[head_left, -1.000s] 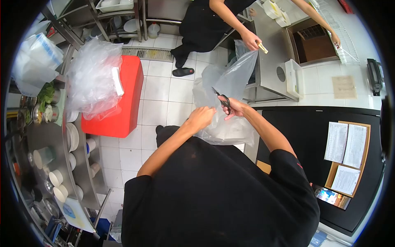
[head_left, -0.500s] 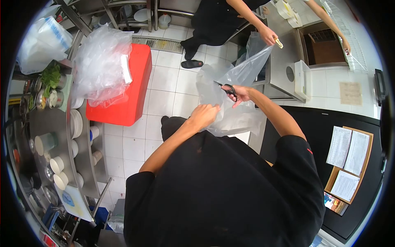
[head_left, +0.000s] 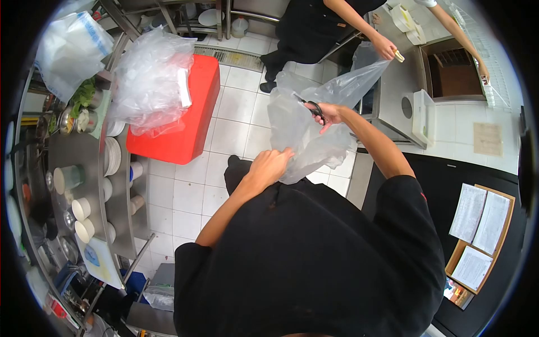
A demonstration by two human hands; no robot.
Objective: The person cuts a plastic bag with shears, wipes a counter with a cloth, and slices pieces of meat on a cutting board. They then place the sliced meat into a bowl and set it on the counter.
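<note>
A large clear plastic sheet (head_left: 320, 149) hangs in front of my body. My left hand (head_left: 270, 167) is closed on its near left edge. In my right hand (head_left: 331, 115) is a pair of black-handled scissors (head_left: 316, 110), its blades pointing left against the plastic. Whether the blades are apart is too small to tell. The sheet stretches up to the right, where a co-worker's hand (head_left: 385, 48) grips its far corner along with a small pale yellow thing (head_left: 399, 56).
On the left, a red bin or box (head_left: 203, 106) carries a heap of clear plastic (head_left: 149, 78). Steel shelving (head_left: 92, 168) with bowls and plates runs down the left side. A steel counter (head_left: 396, 90) stands at the upper right, above a black surface (head_left: 410, 168) with papers.
My view has shifted slightly, so the surroundings sit further right. My right hand with the scissors and my left hand on the plastic stay in nearly the same places. The sheet's folds have changed.
</note>
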